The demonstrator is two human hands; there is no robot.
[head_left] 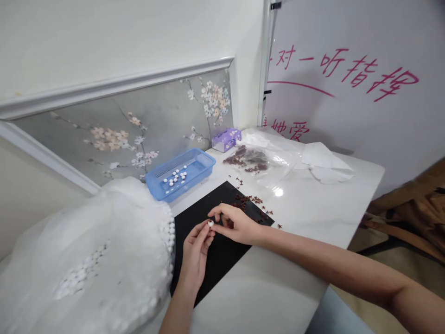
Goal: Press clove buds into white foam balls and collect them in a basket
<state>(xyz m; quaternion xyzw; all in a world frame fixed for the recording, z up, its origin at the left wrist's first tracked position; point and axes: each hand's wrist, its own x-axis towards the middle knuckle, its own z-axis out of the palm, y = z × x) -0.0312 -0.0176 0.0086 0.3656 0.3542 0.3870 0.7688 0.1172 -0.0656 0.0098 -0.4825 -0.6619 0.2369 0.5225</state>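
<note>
My left hand (195, 253) pinches a small white ball (211, 224) between thumb and fingertips, above a black mat (222, 260). A tiny dark brown piece shows on top of the ball. Close against it from the right is my right hand (236, 222), its thumb at the ball and its index finger stretched out just above, apart from the thumb. The other fingers of that hand are partly curled. Small brown star-shaped pieces (255, 200) lie scattered on the far right part of the mat and on the table beside it.
A blue plastic basket (208, 168) with several white balls stands behind the mat. To the left bulges a large clear bag (114, 222) of white balls. Farther back are a purple tissue pack (227, 140) and a clear bag (278, 155) with brown pieces, on a white table (330, 204).
</note>
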